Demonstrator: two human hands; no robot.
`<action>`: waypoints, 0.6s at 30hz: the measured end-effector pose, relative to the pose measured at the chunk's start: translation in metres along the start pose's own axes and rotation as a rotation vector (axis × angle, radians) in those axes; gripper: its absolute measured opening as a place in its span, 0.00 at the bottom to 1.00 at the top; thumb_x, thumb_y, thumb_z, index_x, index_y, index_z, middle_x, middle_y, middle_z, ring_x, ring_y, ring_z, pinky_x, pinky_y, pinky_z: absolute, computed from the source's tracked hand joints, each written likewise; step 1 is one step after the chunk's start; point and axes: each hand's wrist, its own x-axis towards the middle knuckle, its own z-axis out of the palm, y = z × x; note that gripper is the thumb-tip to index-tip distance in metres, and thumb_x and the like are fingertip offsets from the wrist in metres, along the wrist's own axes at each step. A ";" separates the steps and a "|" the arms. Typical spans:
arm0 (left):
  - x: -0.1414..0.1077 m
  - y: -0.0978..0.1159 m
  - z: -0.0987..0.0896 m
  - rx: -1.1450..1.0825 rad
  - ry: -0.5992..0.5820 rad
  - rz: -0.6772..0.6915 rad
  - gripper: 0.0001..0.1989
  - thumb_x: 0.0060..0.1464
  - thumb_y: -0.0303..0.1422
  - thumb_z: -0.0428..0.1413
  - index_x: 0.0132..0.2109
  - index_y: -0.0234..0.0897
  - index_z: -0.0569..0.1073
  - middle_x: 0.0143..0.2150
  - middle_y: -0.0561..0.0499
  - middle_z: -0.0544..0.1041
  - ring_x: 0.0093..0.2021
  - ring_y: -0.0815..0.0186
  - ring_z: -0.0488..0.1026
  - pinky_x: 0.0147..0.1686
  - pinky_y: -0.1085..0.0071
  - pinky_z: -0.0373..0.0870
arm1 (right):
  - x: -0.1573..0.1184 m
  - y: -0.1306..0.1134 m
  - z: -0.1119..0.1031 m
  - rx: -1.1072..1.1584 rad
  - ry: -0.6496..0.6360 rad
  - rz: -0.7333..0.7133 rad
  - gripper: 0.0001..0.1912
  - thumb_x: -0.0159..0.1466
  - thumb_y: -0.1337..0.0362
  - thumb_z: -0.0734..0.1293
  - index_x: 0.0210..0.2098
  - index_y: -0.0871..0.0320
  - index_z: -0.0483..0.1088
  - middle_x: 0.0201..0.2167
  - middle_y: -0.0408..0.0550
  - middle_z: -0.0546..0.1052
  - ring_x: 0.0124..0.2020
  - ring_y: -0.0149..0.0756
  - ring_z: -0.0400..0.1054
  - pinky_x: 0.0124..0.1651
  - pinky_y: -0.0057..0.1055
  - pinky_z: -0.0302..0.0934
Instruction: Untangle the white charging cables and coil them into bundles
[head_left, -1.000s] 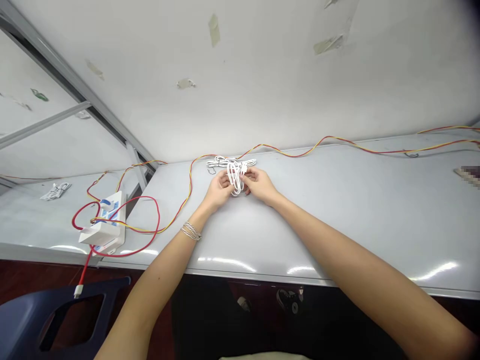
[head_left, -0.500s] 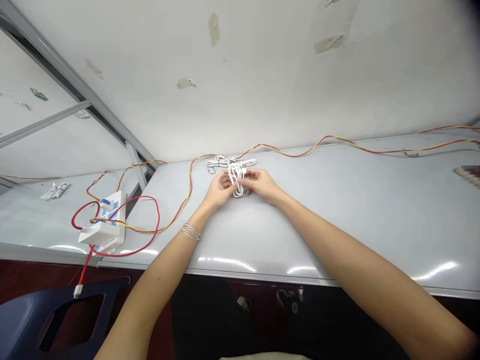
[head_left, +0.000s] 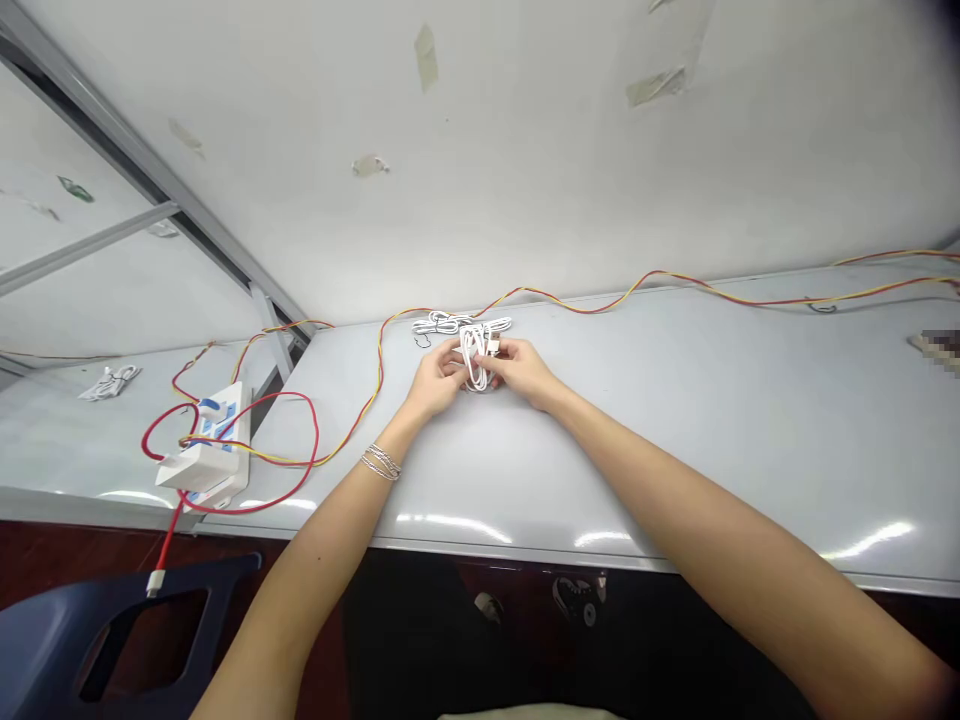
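Observation:
A coiled white USB cable is held between my two hands, just above the grey table. My left hand is closed on the left side of the loops. From the right, my right hand pinches the coil near its white plug end, whose metal tip shows. Some of my fingers are hidden behind the loops. Just beyond my hands lies a bundled white cable, bound with a dark tie, along the back of the table.
A white power strip with plugs and a looped red cable sits on the left. Red and yellow twisted wires run along the wall. Another white cable bundle lies far left. A blue chair stands below the table edge.
The coil has shifted and turned slightly in my hands, and the plug's metal tip now shows more clearly. Both hands keep their hold.

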 end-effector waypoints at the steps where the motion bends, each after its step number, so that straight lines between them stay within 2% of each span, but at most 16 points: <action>1: 0.000 0.001 0.000 0.005 0.002 0.001 0.27 0.47 0.27 0.62 0.56 0.33 0.72 0.34 0.50 0.77 0.27 0.69 0.74 0.28 0.73 0.70 | 0.000 0.000 0.000 0.006 0.003 -0.002 0.11 0.54 0.61 0.74 0.34 0.62 0.74 0.29 0.46 0.78 0.27 0.30 0.69 0.24 0.24 0.63; 4: 0.000 0.002 0.001 0.024 -0.006 0.012 0.22 0.50 0.30 0.61 0.54 0.33 0.75 0.34 0.50 0.78 0.27 0.70 0.72 0.29 0.74 0.69 | 0.000 -0.001 0.000 0.028 0.021 -0.006 0.10 0.56 0.62 0.72 0.35 0.61 0.73 0.30 0.46 0.77 0.27 0.31 0.68 0.24 0.25 0.62; 7: 0.001 0.001 0.000 0.072 -0.002 0.029 0.14 0.54 0.33 0.58 0.47 0.33 0.79 0.32 0.50 0.78 0.27 0.70 0.71 0.29 0.74 0.69 | 0.001 -0.001 -0.001 0.040 0.031 -0.015 0.10 0.57 0.62 0.71 0.36 0.61 0.73 0.30 0.46 0.76 0.28 0.31 0.68 0.24 0.25 0.62; 14: 0.004 -0.006 -0.005 0.122 0.209 -0.065 0.04 0.50 0.25 0.56 0.36 0.32 0.75 0.27 0.51 0.76 0.24 0.68 0.74 0.28 0.70 0.74 | 0.002 0.000 -0.003 0.085 0.095 -0.023 0.11 0.56 0.61 0.72 0.34 0.61 0.71 0.27 0.45 0.73 0.27 0.31 0.67 0.24 0.26 0.64; 18: 0.005 -0.005 -0.006 0.101 0.216 -0.030 0.06 0.52 0.28 0.57 0.38 0.33 0.76 0.29 0.50 0.77 0.27 0.67 0.77 0.33 0.68 0.76 | 0.003 0.000 -0.003 0.077 0.102 -0.031 0.09 0.57 0.62 0.72 0.33 0.60 0.71 0.27 0.45 0.73 0.26 0.31 0.66 0.25 0.28 0.66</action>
